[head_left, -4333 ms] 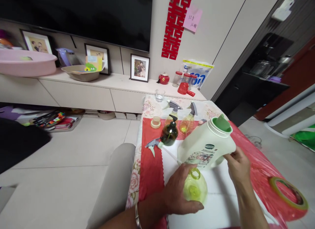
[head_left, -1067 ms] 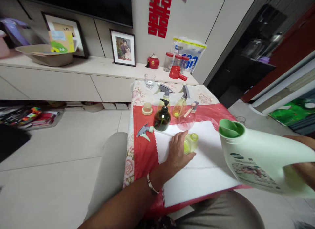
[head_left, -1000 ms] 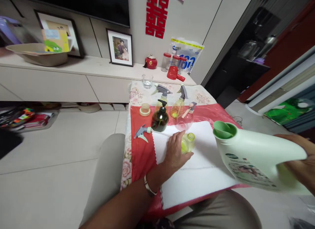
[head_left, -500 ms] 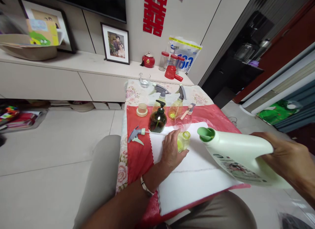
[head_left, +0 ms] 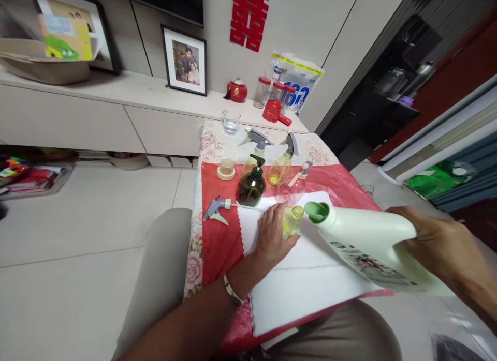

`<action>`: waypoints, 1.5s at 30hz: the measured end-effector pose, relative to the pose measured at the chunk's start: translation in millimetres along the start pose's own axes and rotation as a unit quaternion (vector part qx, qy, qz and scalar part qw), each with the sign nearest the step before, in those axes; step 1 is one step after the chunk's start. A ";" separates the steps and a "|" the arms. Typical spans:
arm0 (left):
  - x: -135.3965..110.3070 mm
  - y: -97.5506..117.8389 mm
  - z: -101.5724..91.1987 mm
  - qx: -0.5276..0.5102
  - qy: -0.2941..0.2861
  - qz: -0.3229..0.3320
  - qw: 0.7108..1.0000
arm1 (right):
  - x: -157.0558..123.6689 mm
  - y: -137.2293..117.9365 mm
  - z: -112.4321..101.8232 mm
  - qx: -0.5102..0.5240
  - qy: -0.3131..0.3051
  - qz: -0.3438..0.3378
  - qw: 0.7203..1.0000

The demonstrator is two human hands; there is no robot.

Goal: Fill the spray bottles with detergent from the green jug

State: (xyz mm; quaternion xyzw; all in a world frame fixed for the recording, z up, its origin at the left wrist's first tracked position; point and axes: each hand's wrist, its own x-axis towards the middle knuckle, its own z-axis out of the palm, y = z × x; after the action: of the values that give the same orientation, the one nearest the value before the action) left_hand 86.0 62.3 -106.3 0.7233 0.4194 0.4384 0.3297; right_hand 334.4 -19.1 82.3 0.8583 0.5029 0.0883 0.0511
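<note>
1. from my remote seat i saw the left hand (head_left: 272, 234) curled round the left side of the small yellow bottle (head_left: 292, 222), thumb near, fingers far, on the white cloth (head_left: 301, 283).
2. the right hand (head_left: 438, 242) was wrapped round the handle of the pale green jug (head_left: 365, 229), which was tilted leftward; its green spout (head_left: 316, 212) hung just right of the bottle's neck, not touching, and i saw no stream.
3. i judged the step in hand to be bringing spout and neck together.
4. to my mind the next move called for a steady bottle and a slow, small tilt.
</note>
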 end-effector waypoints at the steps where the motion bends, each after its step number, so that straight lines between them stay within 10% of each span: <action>1: 0.0 0.3 0.0 -0.002 0.000 -0.001 1.000 | 0.3 -0.7 -0.2 -0.006 -0.001 -0.003 1.000; 45: 0.0 4.9 -3.5 -0.003 -0.032 -0.025 0.999 | -3.8 -14.6 -27.4 -0.053 -0.006 -0.024 0.998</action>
State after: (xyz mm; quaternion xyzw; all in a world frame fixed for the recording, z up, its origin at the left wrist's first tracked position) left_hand 84.4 60.6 -100.8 0.7255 0.4247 0.4079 0.3561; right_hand 314.5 -15.3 106.1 0.8425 0.5179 0.1079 0.1018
